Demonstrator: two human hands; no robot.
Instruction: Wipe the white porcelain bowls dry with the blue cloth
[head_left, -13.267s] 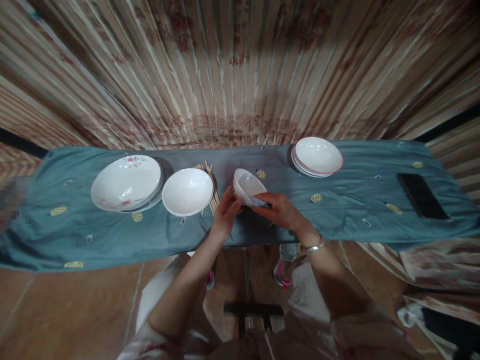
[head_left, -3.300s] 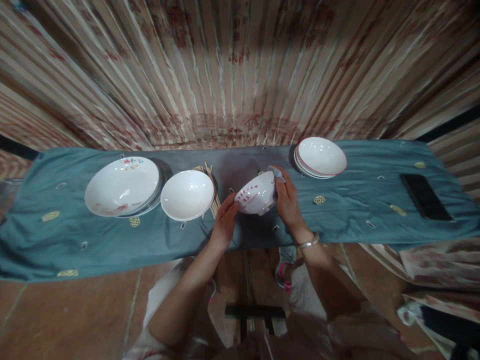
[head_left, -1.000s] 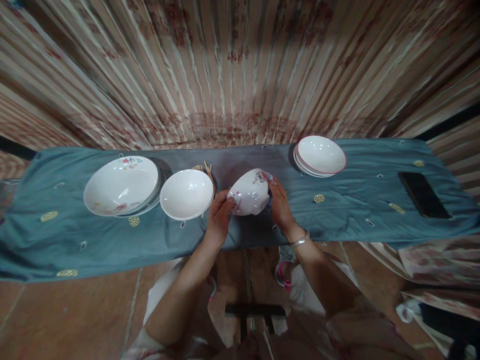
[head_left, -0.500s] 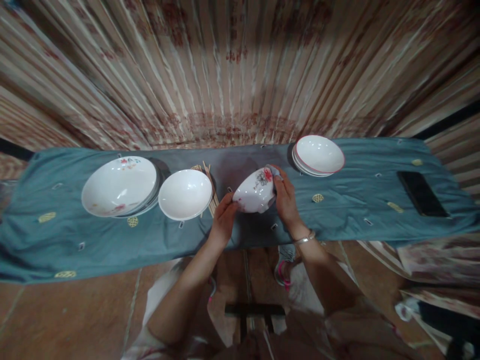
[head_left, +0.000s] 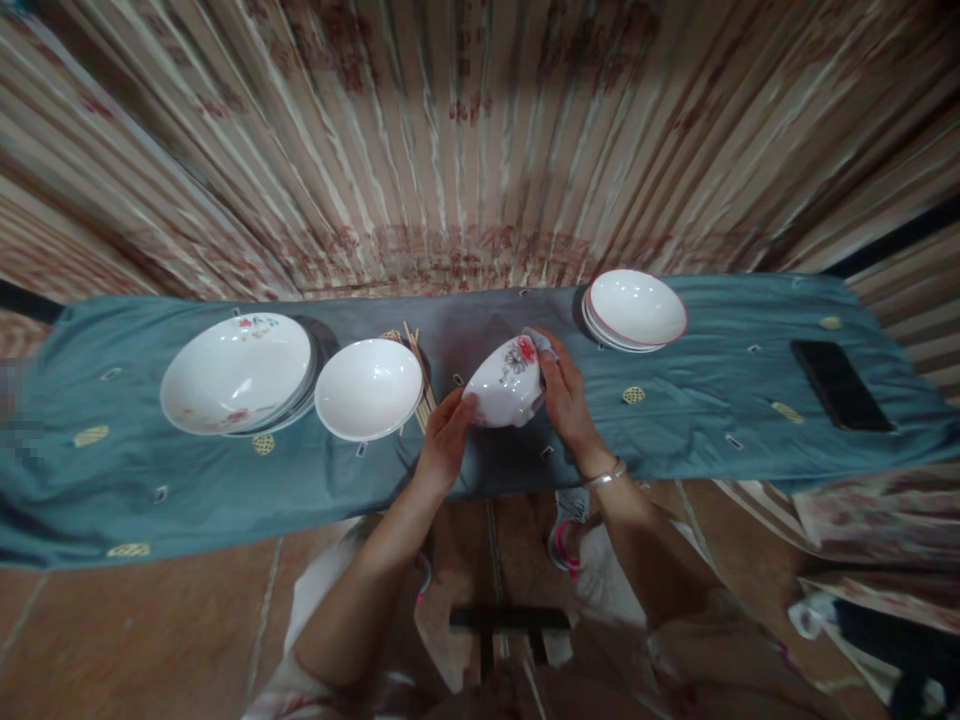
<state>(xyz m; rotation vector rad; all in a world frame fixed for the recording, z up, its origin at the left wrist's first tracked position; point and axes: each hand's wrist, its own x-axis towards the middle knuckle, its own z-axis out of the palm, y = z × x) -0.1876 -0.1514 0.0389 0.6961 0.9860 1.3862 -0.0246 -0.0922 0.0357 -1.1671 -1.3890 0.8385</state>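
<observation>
A white bowl with a red and grey flower print (head_left: 504, 388) is held tilted on its side above the table, between both hands. My left hand (head_left: 445, 436) grips its left edge, thumb on the outside. On the other side my right hand (head_left: 566, 395) is closed on a light grey cloth (head_left: 541, 342), pressed against the bowl's rim and base side. The bowl's inside is hidden from view. Just left of my left hand lie several wooden chopsticks (head_left: 424, 400), partly covered by a plain white bowl (head_left: 369, 388).
Large flowered bowls (head_left: 236, 375) stand stacked at the left. A stack of red-rimmed bowls (head_left: 637, 308) is at the back right, and a black phone (head_left: 841, 385) lies at the far right. A teal cloth (head_left: 675, 430) covers the narrow table; pleated curtains (head_left: 480, 170) hang behind it.
The bowl and my right hand with the cloth have shifted slightly left, and the bowl has turned a little. Both hands keep their hold.
</observation>
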